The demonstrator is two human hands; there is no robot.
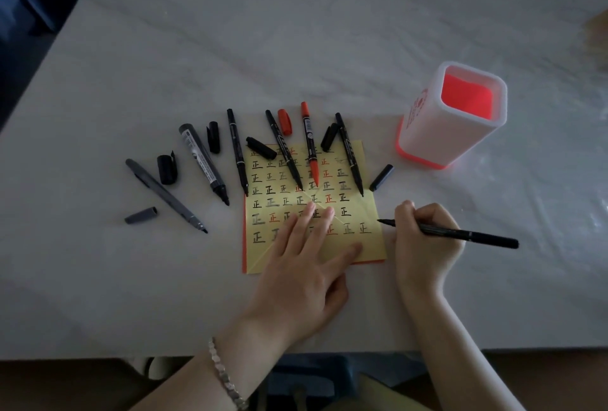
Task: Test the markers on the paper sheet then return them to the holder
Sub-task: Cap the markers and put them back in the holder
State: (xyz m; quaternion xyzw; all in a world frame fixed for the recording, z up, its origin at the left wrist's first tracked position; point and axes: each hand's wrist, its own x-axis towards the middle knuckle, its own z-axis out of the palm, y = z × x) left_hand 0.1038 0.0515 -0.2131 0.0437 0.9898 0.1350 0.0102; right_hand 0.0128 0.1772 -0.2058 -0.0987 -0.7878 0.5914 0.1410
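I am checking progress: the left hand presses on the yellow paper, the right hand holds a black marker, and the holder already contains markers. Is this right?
Not quite. The head view shows the holder empty; the other markers lie uncapped on the table. The left hand does press the yellow paper, and the right hand holds a black marker.

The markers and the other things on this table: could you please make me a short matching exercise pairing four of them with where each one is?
Things:
1. red marker
2. black pen
3. holder
4. grey cap

Places:
A. standing upright, to the right of the paper sheet
B. lying on the table, far left
C. gripped in the right hand
D. uncapped, tip resting on the sheet

Pairs: 1-D, 2-C, 3-A, 4-B
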